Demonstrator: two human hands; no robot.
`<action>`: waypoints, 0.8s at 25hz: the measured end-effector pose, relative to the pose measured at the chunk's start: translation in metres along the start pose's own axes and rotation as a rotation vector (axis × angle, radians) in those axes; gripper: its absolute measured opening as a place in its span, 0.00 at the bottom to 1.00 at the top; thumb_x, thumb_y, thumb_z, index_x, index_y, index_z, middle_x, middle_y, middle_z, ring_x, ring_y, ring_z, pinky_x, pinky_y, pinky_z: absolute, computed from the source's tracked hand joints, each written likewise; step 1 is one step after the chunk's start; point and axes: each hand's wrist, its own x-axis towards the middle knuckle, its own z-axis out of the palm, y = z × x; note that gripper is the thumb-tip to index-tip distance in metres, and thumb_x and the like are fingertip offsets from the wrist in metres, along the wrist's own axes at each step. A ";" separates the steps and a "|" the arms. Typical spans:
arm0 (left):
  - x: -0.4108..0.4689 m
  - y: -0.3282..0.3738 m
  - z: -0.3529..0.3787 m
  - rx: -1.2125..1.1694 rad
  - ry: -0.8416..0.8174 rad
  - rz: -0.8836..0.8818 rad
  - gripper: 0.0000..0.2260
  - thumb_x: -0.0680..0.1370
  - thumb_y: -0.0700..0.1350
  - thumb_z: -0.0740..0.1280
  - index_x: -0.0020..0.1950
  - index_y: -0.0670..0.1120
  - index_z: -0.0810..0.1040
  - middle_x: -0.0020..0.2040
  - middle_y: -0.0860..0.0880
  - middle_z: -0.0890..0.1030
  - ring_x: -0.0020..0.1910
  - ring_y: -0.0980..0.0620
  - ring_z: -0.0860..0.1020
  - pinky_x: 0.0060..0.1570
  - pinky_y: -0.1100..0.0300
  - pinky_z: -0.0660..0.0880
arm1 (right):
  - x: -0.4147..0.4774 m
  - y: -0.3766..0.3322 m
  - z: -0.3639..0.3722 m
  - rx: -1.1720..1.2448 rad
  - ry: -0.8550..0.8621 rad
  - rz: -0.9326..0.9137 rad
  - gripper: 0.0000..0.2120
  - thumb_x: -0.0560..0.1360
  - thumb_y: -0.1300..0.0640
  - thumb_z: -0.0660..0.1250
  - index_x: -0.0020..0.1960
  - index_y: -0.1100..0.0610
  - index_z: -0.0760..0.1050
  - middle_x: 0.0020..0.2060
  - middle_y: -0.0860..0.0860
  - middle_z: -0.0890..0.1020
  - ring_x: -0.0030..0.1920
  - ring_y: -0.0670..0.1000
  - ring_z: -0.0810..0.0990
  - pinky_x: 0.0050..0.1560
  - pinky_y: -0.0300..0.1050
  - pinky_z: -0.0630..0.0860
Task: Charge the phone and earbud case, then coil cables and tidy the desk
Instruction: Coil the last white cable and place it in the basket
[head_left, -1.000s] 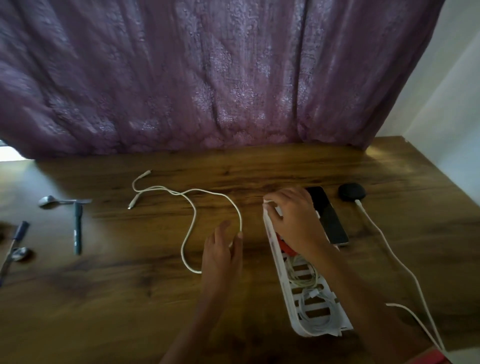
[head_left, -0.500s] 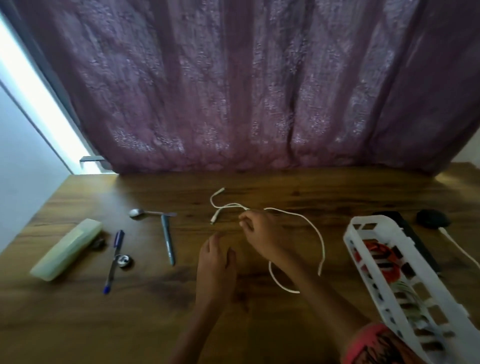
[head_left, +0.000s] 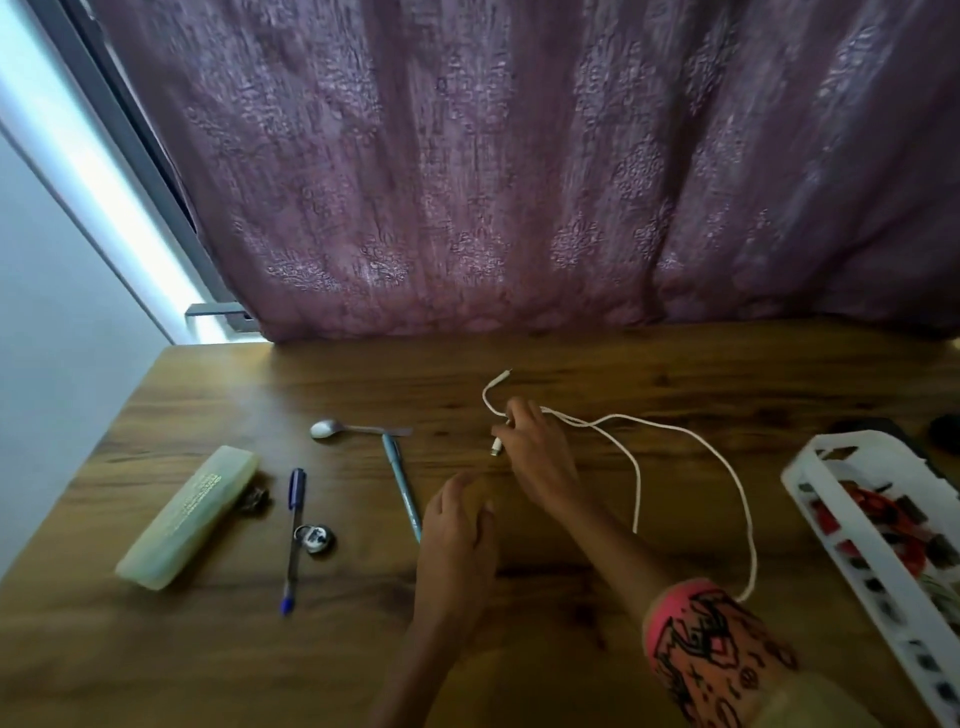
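One white cable (head_left: 638, 488) lies loose on the desk (head_left: 561, 649), just left of the white basket (head_left: 821, 530). Its long loop swings out towards the basket, and its two plug ends are gathered on the side farthest from the basket. It looks light, thin and limp, so it will likely trail and spring out of a coil rather than keep a shape. The stiff plugs are the sure places to take hold, with one end pinned while the slack is wound. The right hand (head_left: 535, 447) reaches well left of the basket to those ends. Its fingers (head_left: 514, 413) are bent down over the cord and seem to pinch it just behind one plug (head_left: 497, 446), which sticks out beside the fingertips, though blur hides how firm the hold is. The left hand (head_left: 457, 535), farther from the basket, rests palm down on the wood with its fingers straight and close together, holding nothing. Farther left of the basket again lie a teal pen (head_left: 402, 486), a spoon (head_left: 332, 429), a blue pen (head_left: 295, 535) and a pale long case (head_left: 192, 514).
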 end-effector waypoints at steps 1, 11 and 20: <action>0.001 -0.001 -0.002 -0.021 -0.006 -0.003 0.15 0.79 0.44 0.61 0.66 0.48 0.68 0.59 0.51 0.74 0.57 0.52 0.74 0.51 0.65 0.70 | 0.000 -0.001 0.001 0.034 0.024 -0.008 0.07 0.70 0.63 0.65 0.47 0.60 0.80 0.48 0.57 0.76 0.50 0.59 0.76 0.41 0.49 0.72; 0.043 0.050 -0.031 -0.618 -0.087 -0.292 0.20 0.80 0.54 0.54 0.44 0.45 0.80 0.42 0.44 0.84 0.45 0.46 0.82 0.48 0.53 0.78 | -0.028 -0.025 -0.072 0.852 0.392 0.090 0.12 0.76 0.67 0.61 0.53 0.58 0.80 0.45 0.49 0.79 0.48 0.40 0.77 0.50 0.29 0.71; 0.050 0.125 -0.054 -0.885 -0.617 -0.455 0.16 0.76 0.52 0.63 0.44 0.39 0.80 0.33 0.46 0.82 0.32 0.55 0.81 0.32 0.64 0.79 | -0.041 0.013 -0.154 1.053 0.292 -0.006 0.10 0.69 0.69 0.67 0.42 0.55 0.81 0.37 0.45 0.81 0.39 0.41 0.80 0.43 0.32 0.74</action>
